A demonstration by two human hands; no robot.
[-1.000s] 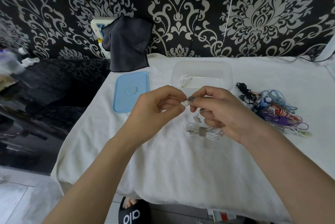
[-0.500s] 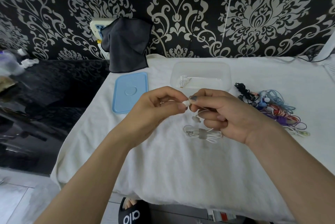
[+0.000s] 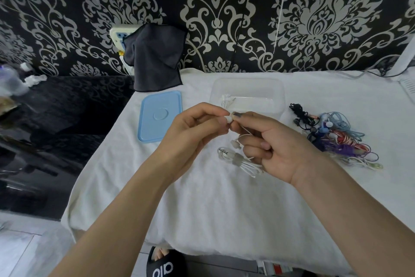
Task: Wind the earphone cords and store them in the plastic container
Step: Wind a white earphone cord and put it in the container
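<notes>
Task early: one wound white set already in the box (image 3: 248,84), lid (image 3: 160,116) off beside it. White earphones (image 3: 238,157) half bundled on the cloth (image 3: 202,198), one earbud pinched between left hand (image 3: 193,133) and right hand (image 3: 276,146). Coloured pile (image 3: 336,137) at right untouched. Against a second ago, almost no change, hands only slightly nearer.

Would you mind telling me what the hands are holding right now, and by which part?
Both hands pinch the white earphones at one earbud: left hand and right hand meet fingertip to fingertip on it. The bundled cord and plug hang below.
</notes>
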